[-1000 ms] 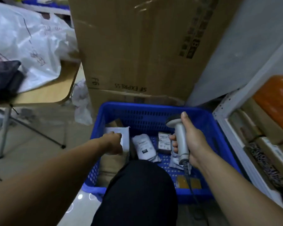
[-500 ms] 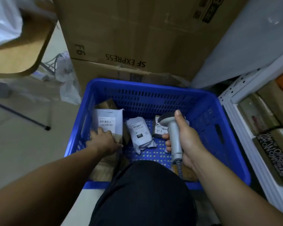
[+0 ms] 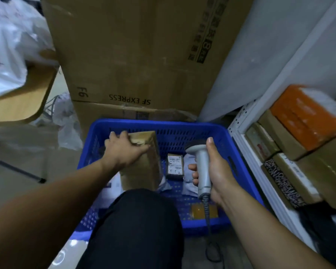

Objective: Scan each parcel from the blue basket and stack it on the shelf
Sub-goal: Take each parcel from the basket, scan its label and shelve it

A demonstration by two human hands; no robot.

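Your left hand (image 3: pixel 122 150) has just come up off the pile at the basket's (image 3: pixel 163 124) left side, where it lay low half a second ago. It now holds a brown parcel (image 3: pixel 144 167) raised on end above the other parcels, but not clear of the walls. Its fingers are curled over the parcel's top end. Your right hand (image 3: pixel 219 167) has barely moved. Its fingers are wrapped round the scanner (image 3: pixel 202 167) handle, the thumb straight up the back, and the head points toward the far wall, just beside the parcel.

So the pick is made and the scan comes next. No label shows on the face toward you, so you probably need to turn the parcel before the scanner can read it.

The count:
- **Basket and scanner:** one of each.
- **Parcels in the basket:**
  - the brown one in your hand
  - one small labelled box (image 3: pixel 175 166)
  - one flat amber packet (image 3: pixel 199 211) near the front wall
  - at least two white bags, one behind the scanner (image 3: pixel 188 177) and one partly under the brown parcel (image 3: pixel 113 184)
- **Parcels on the shelf (image 3: pixel 256 171) to your right:** one orange parcel (image 3: pixel 303 117) on top and at least four brown boxes. Blur makes that number uncertain.
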